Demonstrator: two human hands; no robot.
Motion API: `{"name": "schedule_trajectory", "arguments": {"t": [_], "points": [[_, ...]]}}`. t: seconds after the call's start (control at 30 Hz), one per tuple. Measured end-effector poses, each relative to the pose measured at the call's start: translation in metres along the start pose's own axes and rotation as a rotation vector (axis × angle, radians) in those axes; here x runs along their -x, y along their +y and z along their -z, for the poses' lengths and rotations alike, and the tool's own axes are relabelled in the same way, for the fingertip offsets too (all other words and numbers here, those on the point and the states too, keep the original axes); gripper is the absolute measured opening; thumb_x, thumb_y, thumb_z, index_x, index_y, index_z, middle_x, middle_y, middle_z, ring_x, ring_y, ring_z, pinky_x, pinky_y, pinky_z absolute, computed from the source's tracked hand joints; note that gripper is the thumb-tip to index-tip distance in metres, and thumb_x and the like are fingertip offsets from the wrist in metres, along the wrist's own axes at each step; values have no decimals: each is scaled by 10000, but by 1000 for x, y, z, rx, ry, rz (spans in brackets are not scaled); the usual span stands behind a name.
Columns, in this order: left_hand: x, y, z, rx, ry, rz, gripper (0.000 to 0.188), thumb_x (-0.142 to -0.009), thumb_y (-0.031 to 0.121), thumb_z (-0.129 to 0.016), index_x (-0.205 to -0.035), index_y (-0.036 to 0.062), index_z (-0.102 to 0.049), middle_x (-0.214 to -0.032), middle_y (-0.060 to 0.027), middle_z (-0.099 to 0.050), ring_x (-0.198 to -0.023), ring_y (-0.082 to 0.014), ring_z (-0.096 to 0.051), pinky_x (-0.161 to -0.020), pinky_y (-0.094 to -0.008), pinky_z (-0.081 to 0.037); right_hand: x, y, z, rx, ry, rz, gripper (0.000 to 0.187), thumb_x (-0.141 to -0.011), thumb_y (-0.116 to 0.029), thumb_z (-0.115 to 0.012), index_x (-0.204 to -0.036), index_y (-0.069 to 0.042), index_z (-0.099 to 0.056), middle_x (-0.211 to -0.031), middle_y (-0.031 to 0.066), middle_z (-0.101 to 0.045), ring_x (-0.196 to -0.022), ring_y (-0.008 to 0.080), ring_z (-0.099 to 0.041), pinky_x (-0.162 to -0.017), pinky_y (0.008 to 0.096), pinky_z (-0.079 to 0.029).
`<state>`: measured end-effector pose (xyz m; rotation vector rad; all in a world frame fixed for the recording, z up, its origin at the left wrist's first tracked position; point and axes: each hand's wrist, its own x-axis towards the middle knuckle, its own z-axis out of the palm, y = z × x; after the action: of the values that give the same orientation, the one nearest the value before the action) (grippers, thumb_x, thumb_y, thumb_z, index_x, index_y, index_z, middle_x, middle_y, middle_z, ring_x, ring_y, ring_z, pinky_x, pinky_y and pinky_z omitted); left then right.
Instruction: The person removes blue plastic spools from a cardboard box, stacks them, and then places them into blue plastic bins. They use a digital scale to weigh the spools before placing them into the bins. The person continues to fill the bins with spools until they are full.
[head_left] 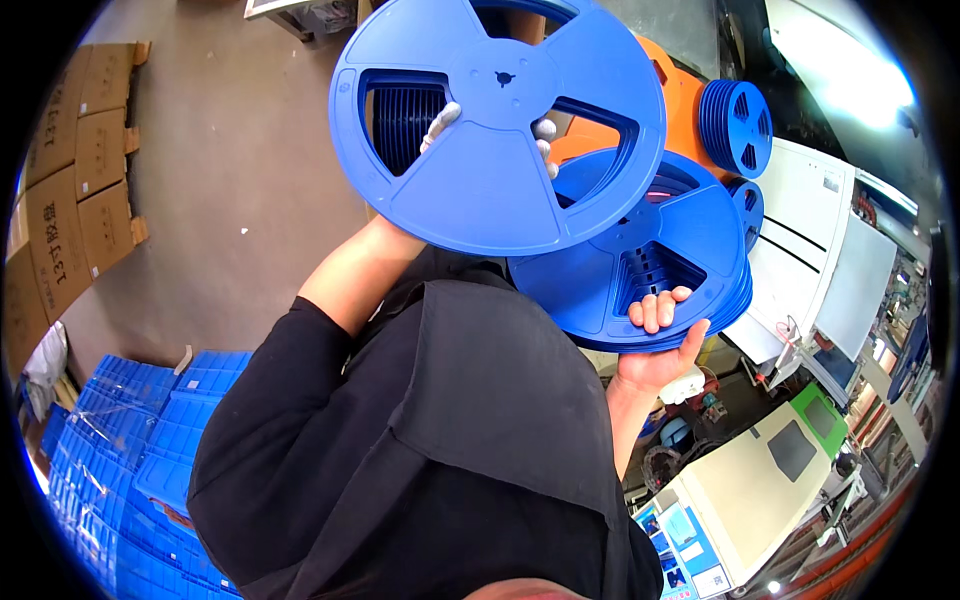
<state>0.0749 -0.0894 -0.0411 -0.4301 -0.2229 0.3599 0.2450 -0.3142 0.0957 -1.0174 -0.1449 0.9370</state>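
Handling seems partway: an upper blue reel [480,190] and lower blue reels [640,228] are in hand, while another blue stack [750,130] stands beyond the grip, beside an orange surface [683,112]. The left hand [441,124], forearm raised, reaches behind the former, fingertips hooked around its solid panel. Below and rightward, the right hand [652,368], palm showing, clasps the latter's rim, fingers through a window, thumb outside.

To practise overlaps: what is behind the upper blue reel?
Stacked rims show through the reel's left opening; a reel stack and orange surface show at right. Most of the left hand is covered.
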Motion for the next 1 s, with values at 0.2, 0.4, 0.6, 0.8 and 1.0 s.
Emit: {"name": "schedule_trajectory", "arguments": {"t": [0.2, 0.4, 0.6, 0.8, 1.0], "points": [[6, 9, -13, -116, 145, -1, 799, -800, 466, -705, -1397, 47, -381, -1236, -105, -552, -1180, -279, -534, -1051, -406, -433, -2, 5, 8, -134, -97, -3, 412, -920, -436, -603, -1021, -53, -492, -678, -3, -470, -563, 115, -445, -580, 296, -380], [23, 56, 29, -157, 69, 66, 766, -662, 384, -836, -1238, 92, -424, -1104, -100, -552, -1165, -285, -508, -1016, -412, -454, -9, 13, 30, -246, -206, 104, 366, -883, -373, -681, -880, -95, -443, -535, -47, -415, -433, 74, -413, -484, 243, -358], [47, 83, 20, -355, -36, -143, 848, -676, 386, -839, -1310, 37, -395, -1112, -130, -523, -1163, -298, -512, -1058, -416, -422, -16, 1, 54, -309, -466, 243, 355, -912, -390, -650, -867, -87, -471, -535, -27, -493, -444, 78, -501, -420, 213, -386], [63, 99, 12, -609, 25, -195, 842, -787, 417, -738, -1384, -15, -330, -1246, -166, -493, -1223, -308, -491, -1106, -410, -370, -28, -9, 39, -299, -520, 269, 316, -911, -325, -665, -856, -83, -470, -523, -27, -509, -414, 77, -511, -397, 195, -375], [34, 43, -29, -606, 460, -228, 600, -902, 299, -602, -1347, -60, -421, -1239, -169, -560, -1194, -239, -533, -1011, -356, -446, -39, -8, 17, -282, -463, 242, 341, -917, -360, -652, -863, -95, -445, -544, -38, -484, -452, 71, -499, -460, 244, -379]]}}
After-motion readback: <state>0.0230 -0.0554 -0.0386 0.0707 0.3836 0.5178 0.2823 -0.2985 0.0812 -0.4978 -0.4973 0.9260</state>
